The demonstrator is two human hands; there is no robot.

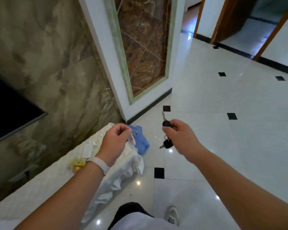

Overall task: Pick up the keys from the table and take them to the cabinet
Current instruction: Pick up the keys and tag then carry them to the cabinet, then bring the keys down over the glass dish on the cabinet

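Pickup done: keys (166, 130) already off the table (40, 185), pinched in the right hand (178, 135), one black fob above the knuckles, another dangling just below. Left hand (115, 140) closed on a small white tag, possibly a second key set; too blurred to tell. Left: carry to the cabinet, nowhere in view.

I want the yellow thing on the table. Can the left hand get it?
Probably yes. The left hand is over the table, near the yellow thing, nothing between, but it already pinches something small.
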